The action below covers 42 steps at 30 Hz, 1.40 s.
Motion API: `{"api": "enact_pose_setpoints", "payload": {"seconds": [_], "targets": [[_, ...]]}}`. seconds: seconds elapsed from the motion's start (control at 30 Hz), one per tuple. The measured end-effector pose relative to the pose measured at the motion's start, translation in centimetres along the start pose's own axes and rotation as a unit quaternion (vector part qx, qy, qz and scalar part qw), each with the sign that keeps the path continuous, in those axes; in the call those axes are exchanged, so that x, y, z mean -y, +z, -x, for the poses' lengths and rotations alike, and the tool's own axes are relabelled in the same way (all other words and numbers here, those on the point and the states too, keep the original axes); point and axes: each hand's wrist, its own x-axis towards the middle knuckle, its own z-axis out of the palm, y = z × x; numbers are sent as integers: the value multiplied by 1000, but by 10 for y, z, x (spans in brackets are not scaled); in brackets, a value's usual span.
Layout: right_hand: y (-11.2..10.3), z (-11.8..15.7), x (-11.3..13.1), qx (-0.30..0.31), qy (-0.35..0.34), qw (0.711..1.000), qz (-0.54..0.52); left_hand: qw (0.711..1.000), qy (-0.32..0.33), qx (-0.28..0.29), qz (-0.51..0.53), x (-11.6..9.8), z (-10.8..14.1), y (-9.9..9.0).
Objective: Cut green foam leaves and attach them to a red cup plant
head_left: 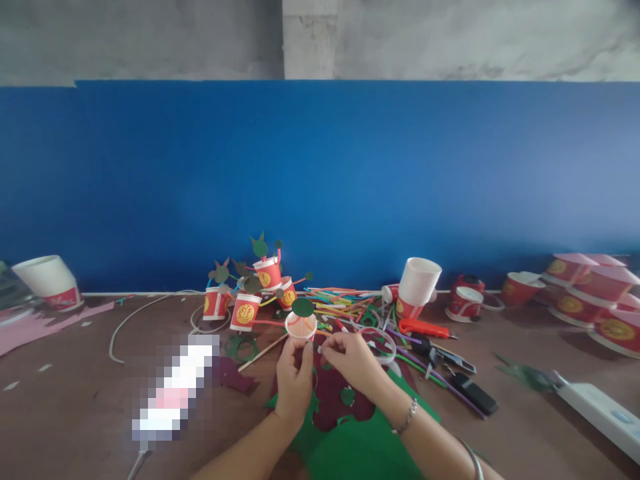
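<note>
A small paper cup stands in front of me, with a green paper disc rising above its rim. My left hand is closed round the near side of this cup. Just to the right, my right hand is pinched, its fingertips close to the cup. A tiny whitish bit shows at those fingertips, too small to name. Under both hands lie green paper and dark maroon paper with round holes cut out.
Red cups with paper heads stand behind to the left. Colourful straws, a stack of cups, an orange cutter and keys lie right. A blurred-out lit device is left; a blue panel closes the back.
</note>
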Motion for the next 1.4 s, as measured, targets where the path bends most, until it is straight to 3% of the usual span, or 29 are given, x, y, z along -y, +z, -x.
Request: {"api": "enact_pose_setpoints", "payload": {"seconds": [0.73,1.1,1.4], "targets": [[3,-1,-1,-10,0,1000,-22,1000,5,-3,-21,-2,0,0],[5,-2,-7,-33,5,999,12,999,25,10,-40,0,2,-2],[-1,2,4,-29,20,997,75,998,23,17,-52,-3,3,-3]]}}
